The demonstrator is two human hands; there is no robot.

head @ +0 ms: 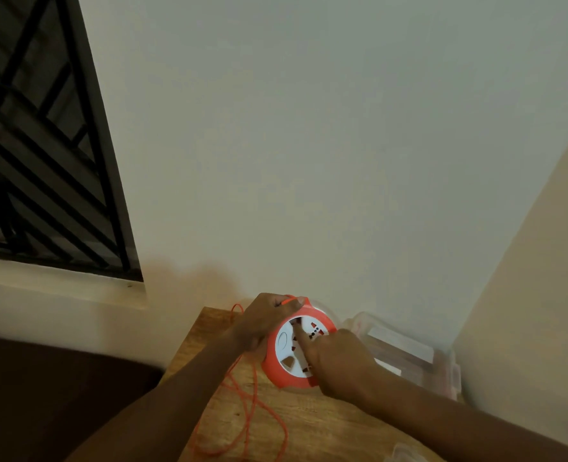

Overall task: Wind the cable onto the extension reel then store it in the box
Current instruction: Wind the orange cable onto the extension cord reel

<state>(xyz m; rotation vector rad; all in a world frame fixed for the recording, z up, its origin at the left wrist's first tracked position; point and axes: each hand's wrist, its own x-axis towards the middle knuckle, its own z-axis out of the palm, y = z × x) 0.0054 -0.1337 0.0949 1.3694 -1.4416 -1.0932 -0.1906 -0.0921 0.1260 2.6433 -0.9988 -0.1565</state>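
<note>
An orange extension reel (276,368) with a white socket face stands tilted on the wooden table (309,425). My left hand (266,320) grips the reel's top left rim, and the orange cable (252,405) passes over its fingers. My right hand (339,361) rests on the white face with its index finger stretched across the sockets and the other fingers curled. Loose cable trails in loops down the table's left side. A clear plastic box (409,355) sits to the right of the reel, against the wall.
The table stands in a room corner, with walls behind and to the right. A window with a dark grille (42,145) is at the left. A clear lid edge (405,453) shows at the bottom right. Dark floor lies left of the table.
</note>
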